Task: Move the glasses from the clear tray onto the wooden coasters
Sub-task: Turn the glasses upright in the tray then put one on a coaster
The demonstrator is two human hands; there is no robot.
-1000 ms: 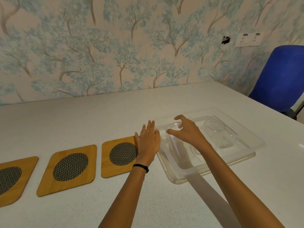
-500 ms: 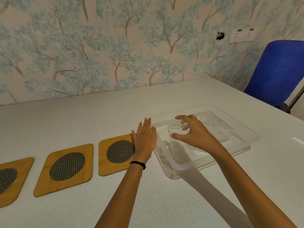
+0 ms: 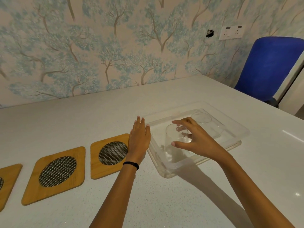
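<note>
A clear plastic tray [image 3: 236, 129] sits on the white table, right of centre. Two clear glasses stand in it: a near glass [image 3: 172, 142] and a far glass [image 3: 204, 120]. My right hand [image 3: 195, 139] wraps its thumb and fingers around the rim of the near glass from above. Flat on the table lies my left hand [image 3: 139, 139], fingers together, pressed against the tray's left edge and overlapping the rightmost wooden coaster [image 3: 108, 155]. Two more coasters lie to its left: a middle coaster [image 3: 56, 175] and one cut off by the frame edge [image 3: 8, 180].
The white table [image 3: 82, 122] runs back to a tree-patterned wall. A blue chair [image 3: 269, 68] stands off the table's far right corner. A wall socket [image 3: 231, 32] sits above it.
My right hand has lowered its fingers around the near glass and closed on its rim. The left hand stays flat by the tray. The camera has shifted slightly.
</note>
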